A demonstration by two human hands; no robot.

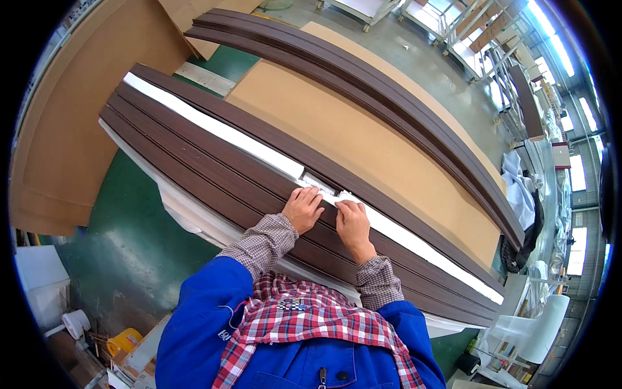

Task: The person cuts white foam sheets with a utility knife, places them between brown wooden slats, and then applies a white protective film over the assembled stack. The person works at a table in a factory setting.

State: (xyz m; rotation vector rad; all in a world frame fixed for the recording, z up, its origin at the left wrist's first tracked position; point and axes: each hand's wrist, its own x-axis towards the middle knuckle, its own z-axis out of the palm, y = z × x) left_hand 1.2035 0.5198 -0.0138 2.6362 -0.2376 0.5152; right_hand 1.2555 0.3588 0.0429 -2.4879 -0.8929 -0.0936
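A long white foam strip (pixel 214 126) lies in the channel between dark brown grooved panels (pixel 194 155). Another white foam strip (pixel 421 240) continues the line to the right. Between their ends is a short gap with a small whitish piece (pixel 319 184) in it. My left hand (pixel 303 209) is closed at the near edge of this gap, its bent fingertips on white material I cannot make out clearly. Beside it, my right hand (pixel 352 223) pinches the near end of the right foam strip, thumb and fingers bent together. The fingertips partly hide what they touch.
Beyond the panels lies a brown cardboard sheet (pixel 363 168), with a long dark brown profile (pixel 389 107) across its far side. Large cardboard (pixel 65 136) leans at the left. White wrapping (pixel 178 204) hangs below the near panel edge. Racks (pixel 518 104) and a white roll (pixel 547 327) stand at the right.
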